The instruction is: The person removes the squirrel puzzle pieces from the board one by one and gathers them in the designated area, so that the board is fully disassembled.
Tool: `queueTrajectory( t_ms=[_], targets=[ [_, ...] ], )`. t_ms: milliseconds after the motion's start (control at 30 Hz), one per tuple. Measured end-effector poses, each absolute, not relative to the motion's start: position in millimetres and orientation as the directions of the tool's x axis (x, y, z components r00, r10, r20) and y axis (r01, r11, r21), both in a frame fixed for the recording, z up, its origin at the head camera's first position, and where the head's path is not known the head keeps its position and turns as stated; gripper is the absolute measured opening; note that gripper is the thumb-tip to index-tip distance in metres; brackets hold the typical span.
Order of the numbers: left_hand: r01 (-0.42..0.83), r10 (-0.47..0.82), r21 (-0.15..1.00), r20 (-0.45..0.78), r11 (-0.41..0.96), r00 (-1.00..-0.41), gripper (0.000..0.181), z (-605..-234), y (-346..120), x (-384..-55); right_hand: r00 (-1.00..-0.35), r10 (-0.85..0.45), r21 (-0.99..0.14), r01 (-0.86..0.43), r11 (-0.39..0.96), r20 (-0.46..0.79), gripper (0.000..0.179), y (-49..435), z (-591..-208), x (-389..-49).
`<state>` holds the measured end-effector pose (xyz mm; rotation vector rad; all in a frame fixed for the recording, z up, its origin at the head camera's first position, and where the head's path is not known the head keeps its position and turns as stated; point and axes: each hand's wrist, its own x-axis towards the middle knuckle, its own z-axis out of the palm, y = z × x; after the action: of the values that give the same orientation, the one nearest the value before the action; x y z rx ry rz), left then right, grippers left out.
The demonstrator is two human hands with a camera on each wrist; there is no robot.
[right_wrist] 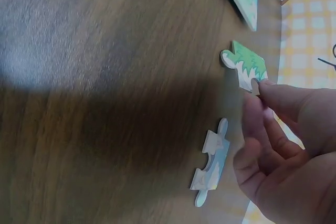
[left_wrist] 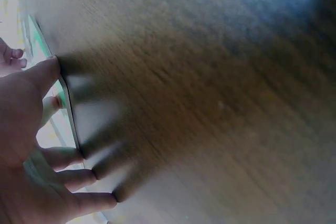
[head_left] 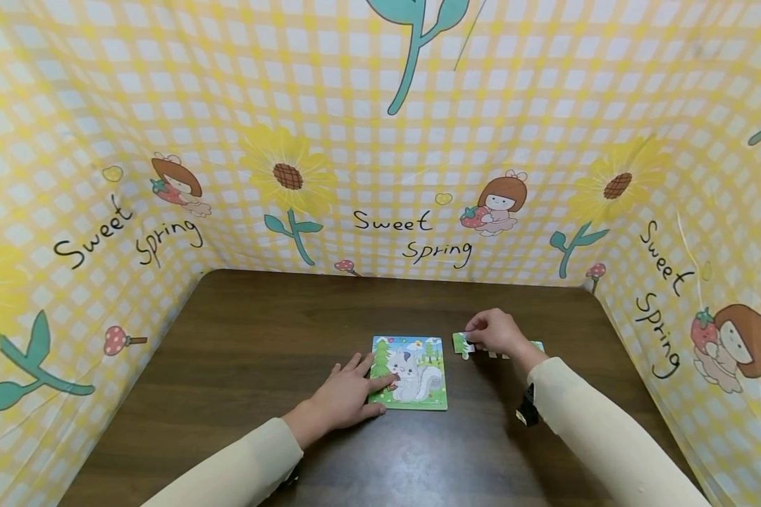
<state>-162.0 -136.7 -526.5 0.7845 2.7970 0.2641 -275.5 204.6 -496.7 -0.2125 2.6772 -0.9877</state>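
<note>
A square picture puzzle with a grey-white squirrel and green trees lies flat on the table. My left hand rests at its left edge, fingers spread; the index finger reaches over the picture, and the thumb lies by the lower left corner. To the right of the puzzle, my right hand pinches a green-and-white jigsaw piece by its corner between thumb and fingers. Close below that hand, a pale blue-and-white jigsaw piece lies on the wood, partly covered by the hand in the head view.
Another greenish piece shows behind the right wrist. The brown wooden table is enclosed at the back and sides by a yellow checked cloth. A small black device is worn at the right wrist.
</note>
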Motion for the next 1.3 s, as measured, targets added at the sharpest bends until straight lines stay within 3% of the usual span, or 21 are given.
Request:
queueTrajectory(
  t_ms=[200, 667, 967, 1133, 1300],
  targets=[
    [0.483, 0.527, 0.243, -0.172, 0.841, -0.832, 0.060, -526, -137, -161, -0.953, -0.247, -0.585, -0.102, 0.805, -0.174, 0.013, 209, -501, -279],
    [0.487, 0.531, 0.239, -0.182, 0.840, -0.828, 0.060, -526, -136, -162, -0.959, -0.209, -0.565, -0.068, 0.822, -0.190, 0.009, 209, -511, -280],
    [0.505, 0.527, 0.155, -0.170, 0.849, -0.833, 0.062, -523, -131, -165, -0.961, -0.225, -0.572, -0.094, 0.815, -0.162, 0.010, 211, -511, -277],
    [0.546, 0.557, 0.111, -0.138, 0.831, -0.819, 0.063, -519, -127, -163, -0.949, -0.296, -0.591, -0.178, 0.787, -0.108, 0.011, 208, -499, -269],
    [0.609, 0.623, 0.137, -0.119, 0.781, -0.773, 0.062, -517, -116, -161, -0.908, -0.409, -0.606, -0.276, 0.746, -0.090, 0.013, 195, -486, -260]
  ],
)
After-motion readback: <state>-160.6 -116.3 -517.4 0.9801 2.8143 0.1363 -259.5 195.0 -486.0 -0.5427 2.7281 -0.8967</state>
